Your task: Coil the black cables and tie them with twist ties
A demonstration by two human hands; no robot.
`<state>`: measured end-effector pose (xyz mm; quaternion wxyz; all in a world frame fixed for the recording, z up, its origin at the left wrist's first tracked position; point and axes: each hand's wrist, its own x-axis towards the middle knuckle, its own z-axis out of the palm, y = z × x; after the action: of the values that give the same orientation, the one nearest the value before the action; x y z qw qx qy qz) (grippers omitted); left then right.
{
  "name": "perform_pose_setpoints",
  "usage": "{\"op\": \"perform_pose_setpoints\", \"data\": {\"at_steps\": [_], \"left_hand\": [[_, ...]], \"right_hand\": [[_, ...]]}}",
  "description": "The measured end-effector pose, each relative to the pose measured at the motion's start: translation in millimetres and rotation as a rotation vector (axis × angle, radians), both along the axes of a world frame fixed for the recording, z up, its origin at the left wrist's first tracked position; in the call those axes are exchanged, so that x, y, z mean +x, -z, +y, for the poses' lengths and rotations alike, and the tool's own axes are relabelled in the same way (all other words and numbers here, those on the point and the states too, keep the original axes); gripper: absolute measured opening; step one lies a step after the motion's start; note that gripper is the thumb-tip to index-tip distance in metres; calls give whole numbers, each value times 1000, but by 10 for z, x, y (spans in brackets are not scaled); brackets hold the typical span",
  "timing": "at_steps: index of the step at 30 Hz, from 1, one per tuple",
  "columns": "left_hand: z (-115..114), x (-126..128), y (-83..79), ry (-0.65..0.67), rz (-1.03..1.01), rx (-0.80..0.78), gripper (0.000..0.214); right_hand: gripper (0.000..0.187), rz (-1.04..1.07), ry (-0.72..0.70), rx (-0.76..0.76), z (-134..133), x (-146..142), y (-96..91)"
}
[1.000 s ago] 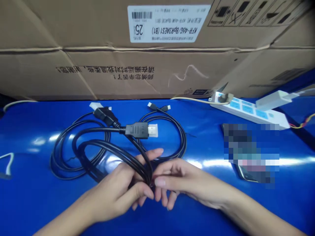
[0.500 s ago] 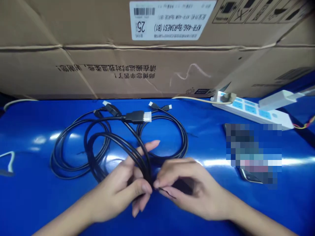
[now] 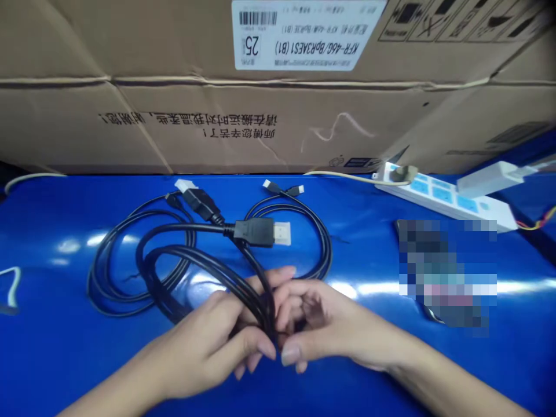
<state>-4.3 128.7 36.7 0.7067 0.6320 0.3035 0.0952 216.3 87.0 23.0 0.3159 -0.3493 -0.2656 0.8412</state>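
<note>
at lower centre of the frame the left hand pinches the coiled black cable bundle, and the right hand pinches it too; its plug lies mid-frame on the blue table.

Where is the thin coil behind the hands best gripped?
Pinch the thin coil at its right arc, from above and the right: there it lies bare on the table, while the thick cable, gripped by the left hand and right hand, crosses its left part.
</note>
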Motion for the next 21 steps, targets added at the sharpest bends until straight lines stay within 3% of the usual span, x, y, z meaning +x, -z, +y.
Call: {"op": "perform_pose_setpoints", "data": {"at_steps": [3,5,9,11,12,15,16,21], "left_hand": [[4,5,8,-19,21,-56,62],[-2,15,20,-43,5,-111,72],[-25,41,64,-55,-55,-168,80],[-36,47,91,-55,-59,-172,80],[-39,46,103,-55,-71,-172,79],[-36,35,125,-84,-99,-123,76],[-31,29,126,-101,-95,-105,76],[0,13,96,-120,-41,-55,86]], "right_hand": [[24,-229,-42,197,0,13,-32],[15,-420,-15,495,-8,31,-51],[10,-724,103,1284,-40,71,-53],[16,-903,132,1518,-61,83,-40],[17,-986,135,1564,-71,85,-32],[11,-1017,131,1426,-87,73,-23],[8,-956,132,1292,-84,64,-30],[25,-459,66,406,-17,27,-135]]}}
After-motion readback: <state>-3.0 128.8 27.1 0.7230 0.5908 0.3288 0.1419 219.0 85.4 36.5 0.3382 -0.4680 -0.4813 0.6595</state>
